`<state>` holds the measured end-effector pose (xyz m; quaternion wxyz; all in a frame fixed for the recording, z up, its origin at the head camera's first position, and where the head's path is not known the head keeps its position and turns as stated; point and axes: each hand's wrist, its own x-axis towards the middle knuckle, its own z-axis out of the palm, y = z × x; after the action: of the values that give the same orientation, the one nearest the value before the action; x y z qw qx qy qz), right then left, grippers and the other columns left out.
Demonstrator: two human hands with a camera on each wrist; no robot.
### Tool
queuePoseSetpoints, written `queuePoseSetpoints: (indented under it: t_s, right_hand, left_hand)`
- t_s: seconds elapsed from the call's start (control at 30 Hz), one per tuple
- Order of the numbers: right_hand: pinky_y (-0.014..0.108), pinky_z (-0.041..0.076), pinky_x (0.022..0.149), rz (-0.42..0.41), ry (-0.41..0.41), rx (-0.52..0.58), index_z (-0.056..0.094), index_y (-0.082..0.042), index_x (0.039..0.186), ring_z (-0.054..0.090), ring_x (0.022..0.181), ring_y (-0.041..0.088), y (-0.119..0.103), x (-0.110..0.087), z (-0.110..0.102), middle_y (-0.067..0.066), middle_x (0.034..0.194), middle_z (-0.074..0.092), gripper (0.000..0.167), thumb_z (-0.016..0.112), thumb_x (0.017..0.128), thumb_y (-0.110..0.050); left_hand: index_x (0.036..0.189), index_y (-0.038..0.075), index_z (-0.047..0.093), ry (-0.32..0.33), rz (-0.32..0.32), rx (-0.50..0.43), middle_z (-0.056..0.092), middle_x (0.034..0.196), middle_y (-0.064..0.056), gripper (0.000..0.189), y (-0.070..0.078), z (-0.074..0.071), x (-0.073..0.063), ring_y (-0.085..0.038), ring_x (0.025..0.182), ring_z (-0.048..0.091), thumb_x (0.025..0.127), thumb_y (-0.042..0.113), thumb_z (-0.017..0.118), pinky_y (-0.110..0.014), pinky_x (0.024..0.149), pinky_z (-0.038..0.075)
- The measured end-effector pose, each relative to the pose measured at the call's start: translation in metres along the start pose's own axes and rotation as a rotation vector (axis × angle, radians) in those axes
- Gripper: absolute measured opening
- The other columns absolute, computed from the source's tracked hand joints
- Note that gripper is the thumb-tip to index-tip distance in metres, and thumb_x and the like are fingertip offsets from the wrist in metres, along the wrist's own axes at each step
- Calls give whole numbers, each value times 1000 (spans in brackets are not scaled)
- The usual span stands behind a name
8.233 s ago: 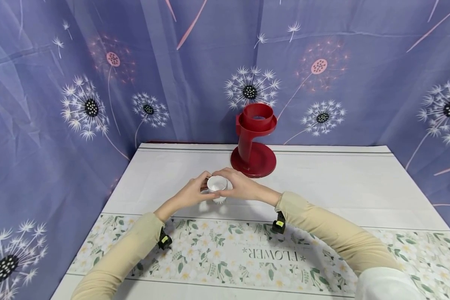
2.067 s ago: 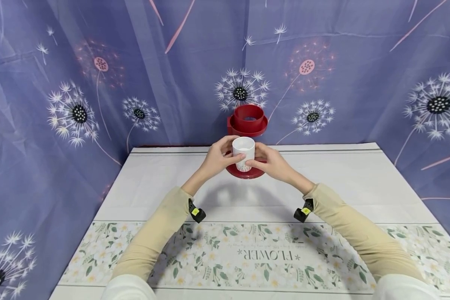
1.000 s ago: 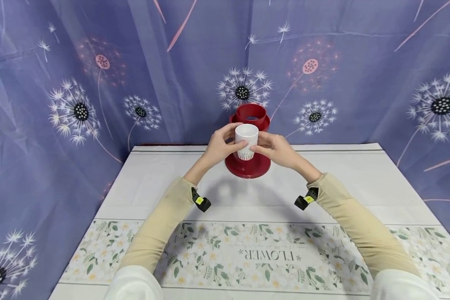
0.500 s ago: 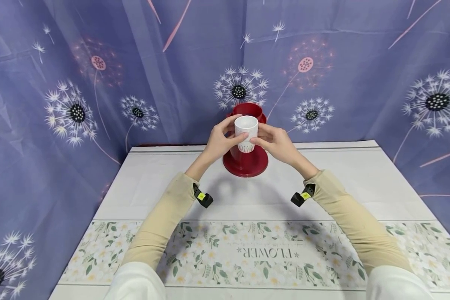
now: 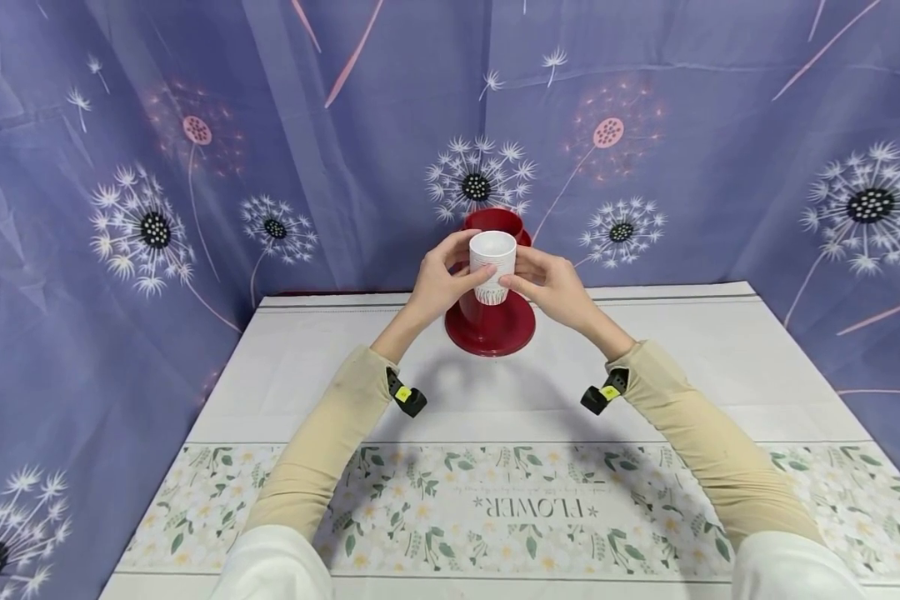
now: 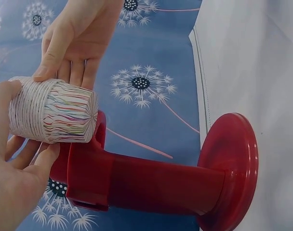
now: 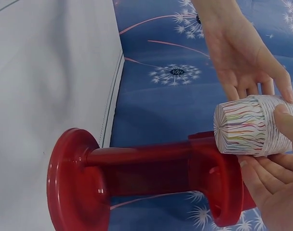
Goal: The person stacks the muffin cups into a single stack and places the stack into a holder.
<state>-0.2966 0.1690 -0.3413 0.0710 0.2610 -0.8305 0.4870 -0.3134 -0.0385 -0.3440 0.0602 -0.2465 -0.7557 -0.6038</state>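
Between both hands I hold a stack of nested white paper baking cups [image 5: 491,275], mouth up, above the table. In the wrist views the stack [image 6: 64,113] shows many close rims and wavy coloured stripes running to a pleated base. My left hand [image 5: 442,283] grips one side, thumb in front and fingers behind. My right hand [image 5: 555,290] grips the opposite side the same way. Just behind stands a red stand [image 5: 487,329] with a round base, a column and a ring-shaped holder on top; the stack and hands hide much of its column in the head view.
The white table cloth [image 5: 645,358] has a floral band with printed lettering across its front part. A blue-purple dandelion curtain [image 5: 382,150] hangs close behind the table and along both sides. Each wrist carries a small black camera [image 5: 412,400].
Earlier the stack was low over the table, left of the stand. Both hands have since carried it right and back, then raised it before the stand. Over the last half second they hold almost still.
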Motion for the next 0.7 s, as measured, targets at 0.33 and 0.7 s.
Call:
queuePoseSetpoints:
  t_s: [0.33,0.7]
  right_hand:
    - [40,53,95,-11,46,17,50,-5,140,65,110,29,2,3,-3,18,125,64,54,68,91,-18]
    - [43,51,98,-31,94,11,48,5,138,62,113,35,-28,0,-5,26,123,63,49,63,93,-7]
  left_hand:
    - [139,7,48,29,1,-37,58,133,-14,58,3,3,2,-23,123,57,88,16,72,-35,103,49]
    - [138,7,47,69,25,-44,60,133,-13,55,8,7,6,-21,123,58,90,18,70,-33,103,48]
